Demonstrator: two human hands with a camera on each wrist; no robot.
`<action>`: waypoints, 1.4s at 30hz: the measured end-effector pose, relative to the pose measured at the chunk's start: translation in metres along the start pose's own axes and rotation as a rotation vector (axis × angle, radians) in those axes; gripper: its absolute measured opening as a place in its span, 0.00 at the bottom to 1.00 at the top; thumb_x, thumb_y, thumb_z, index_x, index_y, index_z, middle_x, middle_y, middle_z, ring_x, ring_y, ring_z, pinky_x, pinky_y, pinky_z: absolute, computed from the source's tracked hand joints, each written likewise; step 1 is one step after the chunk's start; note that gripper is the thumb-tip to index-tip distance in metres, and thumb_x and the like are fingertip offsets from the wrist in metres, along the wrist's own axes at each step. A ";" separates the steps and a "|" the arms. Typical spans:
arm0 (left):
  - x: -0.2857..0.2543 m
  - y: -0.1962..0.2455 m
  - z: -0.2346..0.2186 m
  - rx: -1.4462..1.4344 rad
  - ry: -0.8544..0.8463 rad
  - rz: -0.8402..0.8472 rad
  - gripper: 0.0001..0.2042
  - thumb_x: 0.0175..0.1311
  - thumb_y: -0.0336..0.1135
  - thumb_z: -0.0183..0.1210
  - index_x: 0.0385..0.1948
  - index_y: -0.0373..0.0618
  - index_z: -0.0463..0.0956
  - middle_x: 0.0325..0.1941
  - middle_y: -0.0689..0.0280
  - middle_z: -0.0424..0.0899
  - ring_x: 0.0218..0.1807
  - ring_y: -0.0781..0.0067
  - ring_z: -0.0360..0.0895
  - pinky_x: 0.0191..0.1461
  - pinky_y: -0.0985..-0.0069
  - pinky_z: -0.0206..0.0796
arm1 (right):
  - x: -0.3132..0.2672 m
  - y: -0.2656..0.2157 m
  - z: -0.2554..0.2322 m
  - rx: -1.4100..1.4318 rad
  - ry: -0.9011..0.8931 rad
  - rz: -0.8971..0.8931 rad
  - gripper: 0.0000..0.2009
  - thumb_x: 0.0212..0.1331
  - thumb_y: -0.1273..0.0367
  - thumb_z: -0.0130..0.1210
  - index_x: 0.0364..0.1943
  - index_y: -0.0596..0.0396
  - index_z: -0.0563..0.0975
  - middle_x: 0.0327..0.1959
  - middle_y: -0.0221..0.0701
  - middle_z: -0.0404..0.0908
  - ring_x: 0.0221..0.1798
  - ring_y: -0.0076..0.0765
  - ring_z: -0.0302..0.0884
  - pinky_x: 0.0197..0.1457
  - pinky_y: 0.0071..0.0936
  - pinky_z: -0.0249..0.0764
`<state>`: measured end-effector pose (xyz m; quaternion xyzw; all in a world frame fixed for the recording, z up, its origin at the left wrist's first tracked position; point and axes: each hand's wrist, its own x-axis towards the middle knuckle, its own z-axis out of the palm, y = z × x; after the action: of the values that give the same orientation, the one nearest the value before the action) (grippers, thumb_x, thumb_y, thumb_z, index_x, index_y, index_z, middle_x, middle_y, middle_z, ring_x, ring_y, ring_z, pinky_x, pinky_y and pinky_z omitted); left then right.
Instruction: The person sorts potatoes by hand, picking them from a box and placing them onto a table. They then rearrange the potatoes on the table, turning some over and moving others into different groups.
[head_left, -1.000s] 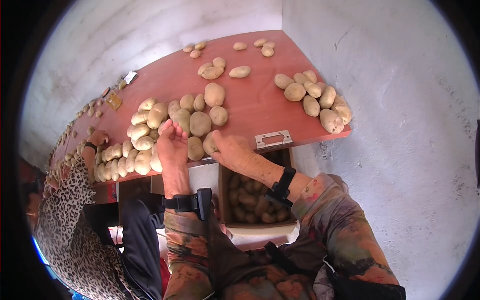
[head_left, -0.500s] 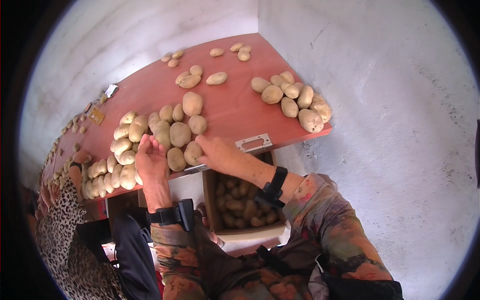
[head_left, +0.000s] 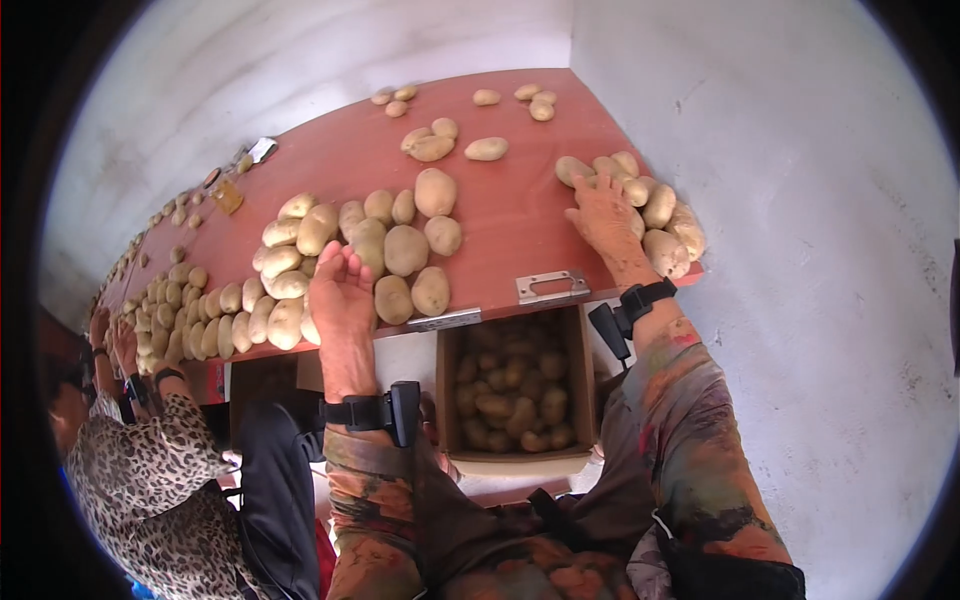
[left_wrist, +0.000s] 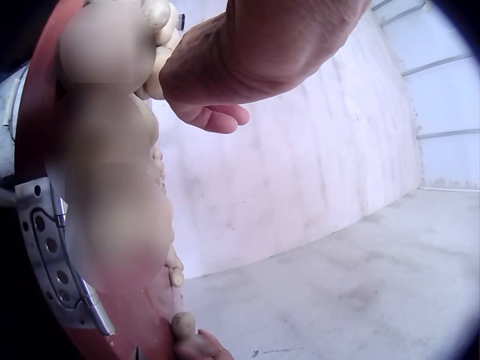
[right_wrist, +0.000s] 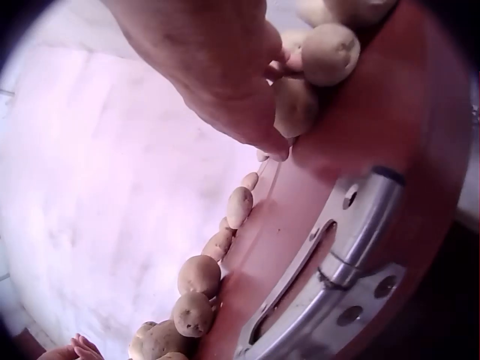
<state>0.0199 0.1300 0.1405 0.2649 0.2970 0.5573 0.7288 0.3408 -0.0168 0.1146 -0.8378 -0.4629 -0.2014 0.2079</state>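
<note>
On the red tabletop, my right hand (head_left: 606, 222) reaches over the right-hand pile of potatoes (head_left: 665, 252), its fingers spread on or just above them. In the right wrist view the right hand (right_wrist: 225, 82) has its fingertips beside a potato (right_wrist: 330, 55). My left hand (head_left: 342, 292) lies palm up with relaxed fingers, holding nothing, against the left cluster of potatoes (head_left: 405, 250). The left wrist view shows the left hand (left_wrist: 247, 60) next to potatoes, with its fingers loosely bent.
An open cardboard box (head_left: 515, 458) of potatoes stands below the table edge. Metal hinges (head_left: 552, 287) sit along that edge. Small groups of potatoes (head_left: 487, 149) lie farther back. At the left, a person in leopard print (head_left: 150, 460) handles more potatoes. A wall (head_left: 780, 250) rises at the right.
My right hand has left the potato at the left cluster's front edge and moved right to the other pile. My left hand stays beside the cluster. The neighbour's arms have shifted.
</note>
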 end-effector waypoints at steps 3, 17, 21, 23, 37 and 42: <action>-0.001 0.002 0.001 -0.003 0.026 -0.011 0.13 0.59 0.28 0.49 0.46 0.45 0.71 0.37 0.69 0.77 0.35 0.77 0.73 0.40 0.77 0.67 | 0.003 0.006 0.008 -0.064 -0.057 -0.007 0.23 0.44 0.66 0.62 0.49 0.49 0.71 0.50 0.44 0.68 0.54 0.50 0.64 0.55 0.45 0.64; -0.006 0.004 0.007 -0.015 0.028 -0.009 0.13 0.59 0.26 0.50 0.47 0.42 0.70 0.38 0.66 0.76 0.35 0.75 0.73 0.40 0.77 0.68 | 0.006 -0.031 -0.023 0.758 -0.310 0.097 0.09 0.44 0.68 0.57 0.30 0.56 0.74 0.29 0.37 0.78 0.35 0.36 0.76 0.38 0.31 0.72; -0.004 0.001 0.006 -0.035 0.015 -0.035 0.13 0.59 0.26 0.50 0.47 0.42 0.70 0.37 0.66 0.77 0.34 0.76 0.74 0.39 0.77 0.69 | -0.019 -0.070 0.000 1.034 -0.388 -0.027 0.11 0.45 0.67 0.59 0.31 0.56 0.73 0.31 0.35 0.77 0.37 0.30 0.75 0.41 0.29 0.71; -0.005 0.001 0.008 -0.045 0.030 -0.053 0.13 0.59 0.26 0.50 0.47 0.42 0.71 0.37 0.66 0.77 0.34 0.76 0.74 0.39 0.76 0.69 | -0.036 -0.089 0.010 1.154 -0.531 -0.022 0.14 0.44 0.66 0.60 0.35 0.57 0.73 0.33 0.36 0.77 0.39 0.30 0.74 0.43 0.29 0.71; -0.004 0.004 0.002 -0.046 0.010 -0.040 0.13 0.59 0.27 0.50 0.47 0.43 0.71 0.36 0.67 0.78 0.34 0.77 0.74 0.40 0.75 0.69 | -0.053 -0.121 -0.006 1.110 -0.584 0.057 0.27 0.43 0.63 0.60 0.50 0.61 0.70 0.42 0.46 0.78 0.46 0.44 0.76 0.50 0.35 0.70; 0.003 -0.001 -0.004 -0.036 -0.046 -0.019 0.13 0.58 0.28 0.50 0.46 0.43 0.71 0.36 0.67 0.77 0.34 0.77 0.73 0.38 0.77 0.68 | -0.053 -0.124 -0.027 0.925 -0.574 0.004 0.30 0.43 0.62 0.60 0.53 0.59 0.67 0.39 0.47 0.78 0.45 0.47 0.77 0.49 0.36 0.71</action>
<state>0.0185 0.1327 0.1368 0.2617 0.2725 0.5494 0.7453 0.2041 -0.0077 0.1292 -0.6811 -0.5397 0.2608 0.4204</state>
